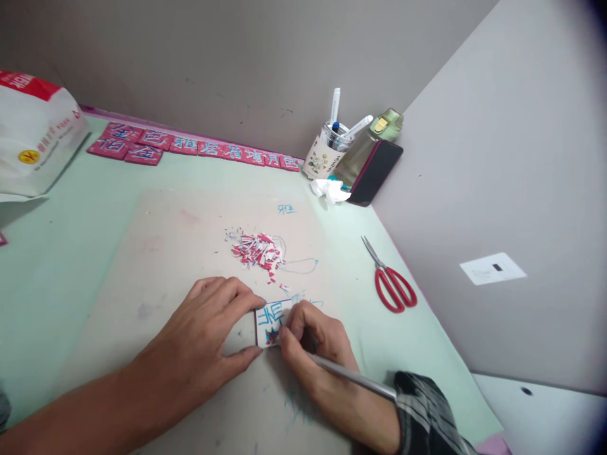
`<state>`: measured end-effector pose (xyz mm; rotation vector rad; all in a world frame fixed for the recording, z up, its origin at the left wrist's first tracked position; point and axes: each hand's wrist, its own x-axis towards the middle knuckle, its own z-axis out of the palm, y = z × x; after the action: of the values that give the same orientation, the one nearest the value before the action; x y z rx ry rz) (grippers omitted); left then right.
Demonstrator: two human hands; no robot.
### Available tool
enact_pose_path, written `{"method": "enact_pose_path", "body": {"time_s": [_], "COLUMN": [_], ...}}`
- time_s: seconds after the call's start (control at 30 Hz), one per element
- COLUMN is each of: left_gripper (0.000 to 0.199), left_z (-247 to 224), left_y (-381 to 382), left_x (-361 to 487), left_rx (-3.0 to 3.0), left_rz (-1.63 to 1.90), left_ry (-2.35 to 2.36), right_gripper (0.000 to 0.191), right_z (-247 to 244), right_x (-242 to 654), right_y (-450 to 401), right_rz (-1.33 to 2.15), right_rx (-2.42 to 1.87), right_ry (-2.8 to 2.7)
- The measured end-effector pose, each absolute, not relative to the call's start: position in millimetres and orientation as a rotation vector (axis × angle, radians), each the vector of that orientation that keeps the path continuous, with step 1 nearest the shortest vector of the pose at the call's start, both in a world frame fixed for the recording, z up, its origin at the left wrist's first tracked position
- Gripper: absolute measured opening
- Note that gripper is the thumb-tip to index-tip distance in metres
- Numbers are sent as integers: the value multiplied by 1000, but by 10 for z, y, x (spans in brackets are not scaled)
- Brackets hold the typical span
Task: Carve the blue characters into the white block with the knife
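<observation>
A small white card (270, 316) with blue character strokes lies on the beige mat (165, 253), with a dark cut patch near its lower edge. My left hand (208, 332) pinches or steadies the card's left side, thumb at the bottom corner and index finger at the top corner. My right hand (322, 354) is closed round a thin silver pen-like tool (353, 376); its tip is hidden by my fingers over the card's right part. Beyond the card sits a pile of red and white paper scraps (258, 251).
Red-handled scissors (396, 287) lie to the right. At the back stand a jar of markers (325, 151), a bottle (355, 151) and a phone (377, 172), with a crumpled tissue (331, 190) before them. Red character cards (208, 148) line the wall; a white bag (38, 136) is at left.
</observation>
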<state>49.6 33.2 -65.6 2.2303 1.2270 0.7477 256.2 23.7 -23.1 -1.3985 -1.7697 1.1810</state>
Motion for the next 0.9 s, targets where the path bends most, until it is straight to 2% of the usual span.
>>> {"method": "enact_pose_path", "body": {"time_s": [0.9], "left_gripper": [39], "left_z": [-701], "left_y": [351], "left_x": [468], "left_rx": [2298], "left_rz": [798], "left_ry": [1200], "right_gripper": [25], "right_z": [-240], "right_x": [2592], "right_y": [260], "right_rz": [1066], "right_rx": [-1287], "right_ry": [-1918]}}
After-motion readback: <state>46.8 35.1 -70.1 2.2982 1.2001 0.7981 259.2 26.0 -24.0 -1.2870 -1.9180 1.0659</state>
